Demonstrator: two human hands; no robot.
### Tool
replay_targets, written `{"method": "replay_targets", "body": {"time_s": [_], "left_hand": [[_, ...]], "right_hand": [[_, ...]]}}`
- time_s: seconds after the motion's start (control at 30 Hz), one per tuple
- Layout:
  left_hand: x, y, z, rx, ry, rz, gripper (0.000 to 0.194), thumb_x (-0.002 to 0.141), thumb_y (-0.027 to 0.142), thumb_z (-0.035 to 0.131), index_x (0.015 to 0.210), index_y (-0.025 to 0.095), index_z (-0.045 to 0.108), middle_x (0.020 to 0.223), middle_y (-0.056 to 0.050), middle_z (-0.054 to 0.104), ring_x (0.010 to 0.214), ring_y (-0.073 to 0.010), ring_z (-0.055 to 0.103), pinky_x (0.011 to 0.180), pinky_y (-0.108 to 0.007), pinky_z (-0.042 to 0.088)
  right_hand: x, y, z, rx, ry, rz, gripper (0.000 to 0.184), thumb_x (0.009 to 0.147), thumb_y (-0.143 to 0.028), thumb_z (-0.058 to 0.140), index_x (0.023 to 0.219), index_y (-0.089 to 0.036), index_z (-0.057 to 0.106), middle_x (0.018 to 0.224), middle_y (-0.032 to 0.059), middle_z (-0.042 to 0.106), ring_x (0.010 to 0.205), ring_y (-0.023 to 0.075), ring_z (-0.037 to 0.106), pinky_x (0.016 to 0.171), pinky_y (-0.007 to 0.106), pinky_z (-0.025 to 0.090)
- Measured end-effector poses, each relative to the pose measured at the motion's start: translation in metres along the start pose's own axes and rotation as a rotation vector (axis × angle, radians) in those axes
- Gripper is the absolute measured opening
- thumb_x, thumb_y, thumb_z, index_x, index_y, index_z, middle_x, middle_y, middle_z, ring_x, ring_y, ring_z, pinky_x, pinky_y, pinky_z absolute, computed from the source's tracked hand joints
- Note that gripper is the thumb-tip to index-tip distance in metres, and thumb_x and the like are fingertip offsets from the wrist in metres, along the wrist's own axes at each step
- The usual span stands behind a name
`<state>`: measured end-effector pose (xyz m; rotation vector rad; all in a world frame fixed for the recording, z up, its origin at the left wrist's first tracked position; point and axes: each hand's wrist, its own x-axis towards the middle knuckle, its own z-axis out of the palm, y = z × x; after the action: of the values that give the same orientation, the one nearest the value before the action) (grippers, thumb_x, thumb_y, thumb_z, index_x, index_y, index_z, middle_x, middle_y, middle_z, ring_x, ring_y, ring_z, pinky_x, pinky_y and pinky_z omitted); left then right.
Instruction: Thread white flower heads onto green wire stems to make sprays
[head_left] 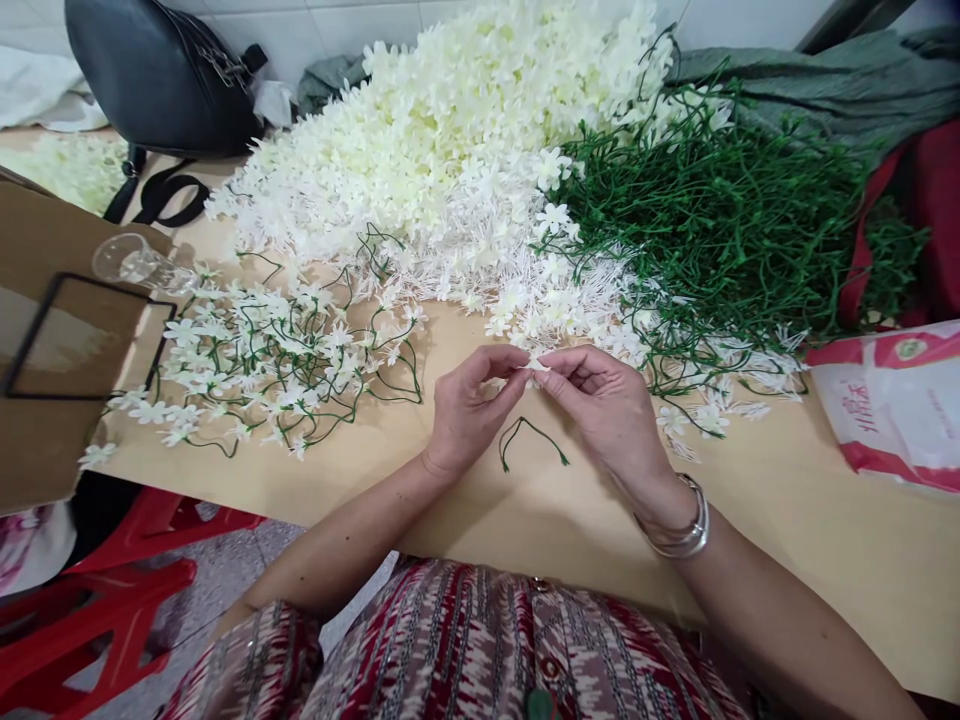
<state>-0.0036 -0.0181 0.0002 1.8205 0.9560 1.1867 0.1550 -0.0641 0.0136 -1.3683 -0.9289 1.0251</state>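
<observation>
Between my fingertips is a small white artificial flower (pixel 535 364), pinched from both sides. My left hand (pixel 480 405) grips its left edge with thumb and forefinger. My right hand (pixel 604 405), with silver bangles on the wrist, pinches the right edge. Just below my hands a bent green plastic stem (pixel 534 424) lies on the table. Beyond them spreads a large heap of white and cream artificial flowers (pixel 465 130). A tangle of green stems (pixel 727 220) is piled at the right. To the left lies a bunch of white flowers fitted on green stems (pixel 285 350).
A cardboard box (pixel 60 360) and a clear plastic cup (pixel 139 262) stand at the left of the table (pixel 465 520). A black bag (pixel 165 80) sits at the back left. On the right is a pink and white packet (pixel 892 400). Red stools (pixel 112 620) stand below left.
</observation>
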Motion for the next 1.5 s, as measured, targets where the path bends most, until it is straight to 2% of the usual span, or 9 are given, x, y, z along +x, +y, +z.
{"method": "replay_targets", "body": {"time_s": [0.17, 0.4, 0.67, 0.9, 1.0, 1.17, 1.23, 1.4, 1.5], "left_hand": [[-0.0011, -0.002, -0.0007, -0.053, -0.014, -0.047, 0.009, 0.097, 0.028, 0.075, 0.1, 0.02, 0.078, 0.095, -0.004, 0.084, 0.085, -0.0147, 0.081, 0.083, -0.026, 0.066], [-0.0038, 0.0001, 0.0024, -0.066, 0.037, -0.022, 0.006, 0.096, 0.024, 0.076, 0.098, 0.019, 0.078, 0.096, -0.005, 0.085, 0.087, -0.0147, 0.082, 0.085, -0.025, 0.066], [-0.0026, -0.0001, 0.0012, -0.017, 0.017, -0.005, 0.008, 0.098, 0.028, 0.075, 0.097, 0.019, 0.076, 0.094, -0.005, 0.083, 0.083, -0.0146, 0.079, 0.082, -0.026, 0.065], [-0.0008, 0.0019, -0.0001, 0.055, -0.005, 0.022, 0.009, 0.1, 0.029, 0.074, 0.102, 0.021, 0.078, 0.095, -0.004, 0.084, 0.081, -0.0147, 0.08, 0.08, -0.026, 0.066], [-0.001, 0.0025, -0.0007, 0.104, 0.016, 0.097, 0.007, 0.101, 0.027, 0.073, 0.101, 0.021, 0.077, 0.094, -0.004, 0.084, 0.082, -0.0152, 0.08, 0.08, -0.026, 0.066], [-0.0023, 0.0037, -0.0006, 0.201, 0.019, 0.251, 0.008, 0.102, 0.02, 0.069, 0.097, 0.022, 0.075, 0.1, -0.005, 0.084, 0.089, -0.0156, 0.081, 0.081, -0.026, 0.066], [-0.0024, 0.0037, 0.0002, 0.182, 0.023, 0.236, 0.006, 0.101, 0.02, 0.069, 0.097, 0.022, 0.074, 0.098, -0.005, 0.083, 0.089, -0.0157, 0.08, 0.081, -0.026, 0.065], [-0.002, 0.0028, 0.0019, 0.08, 0.022, 0.078, 0.004, 0.098, 0.024, 0.072, 0.098, 0.02, 0.074, 0.092, -0.004, 0.082, 0.081, -0.0156, 0.079, 0.079, -0.027, 0.066], [-0.0016, 0.002, 0.0019, 0.063, 0.004, 0.079, 0.005, 0.097, 0.025, 0.072, 0.097, 0.021, 0.075, 0.091, -0.005, 0.082, 0.082, -0.0164, 0.079, 0.079, -0.028, 0.065]], "right_hand": [[-0.0014, 0.0046, 0.0019, 0.033, 0.02, -0.009, 0.012, 0.083, -0.034, 0.085, 0.086, -0.026, 0.076, 0.081, -0.0008, 0.076, 0.077, 0.0171, 0.068, 0.073, 0.035, 0.059], [-0.0027, 0.0072, 0.005, 0.206, -0.009, 0.092, 0.027, 0.077, -0.045, 0.093, 0.083, -0.026, 0.074, 0.078, -0.0002, 0.074, 0.077, 0.0181, 0.068, 0.081, 0.038, 0.061], [-0.0033, 0.0053, 0.0002, 0.187, -0.075, 0.101, 0.024, 0.082, -0.043, 0.089, 0.094, -0.027, 0.075, 0.078, -0.0018, 0.071, 0.075, 0.0169, 0.069, 0.081, 0.037, 0.062], [-0.0056, 0.0064, 0.0028, 0.167, 0.001, 0.072, 0.024, 0.079, -0.042, 0.091, 0.089, -0.027, 0.076, 0.077, -0.0014, 0.072, 0.076, 0.0169, 0.068, 0.077, 0.035, 0.06], [-0.0064, 0.0061, 0.0032, 0.204, 0.012, 0.086, 0.029, 0.077, -0.047, 0.092, 0.085, -0.027, 0.073, 0.079, -0.0006, 0.074, 0.075, 0.018, 0.069, 0.081, 0.038, 0.062], [-0.0063, 0.0023, 0.0013, 0.236, -0.061, 0.137, 0.032, 0.076, -0.049, 0.093, 0.082, -0.026, 0.071, 0.076, -0.0013, 0.072, 0.072, 0.0168, 0.068, 0.08, 0.038, 0.062], [-0.0062, 0.0003, 0.0006, 0.26, -0.064, 0.155, 0.033, 0.074, -0.049, 0.095, 0.082, -0.026, 0.071, 0.075, -0.002, 0.071, 0.071, 0.016, 0.067, 0.079, 0.036, 0.061], [-0.0061, -0.0018, -0.0005, 0.268, -0.034, 0.166, 0.033, 0.072, -0.048, 0.096, 0.083, -0.027, 0.073, 0.076, -0.002, 0.072, 0.071, 0.0159, 0.067, 0.078, 0.036, 0.061], [-0.0052, -0.0006, -0.0013, 0.258, -0.04, 0.161, 0.033, 0.072, -0.046, 0.096, 0.084, -0.026, 0.072, 0.076, -0.0021, 0.072, 0.07, 0.016, 0.066, 0.077, 0.036, 0.061]]}}
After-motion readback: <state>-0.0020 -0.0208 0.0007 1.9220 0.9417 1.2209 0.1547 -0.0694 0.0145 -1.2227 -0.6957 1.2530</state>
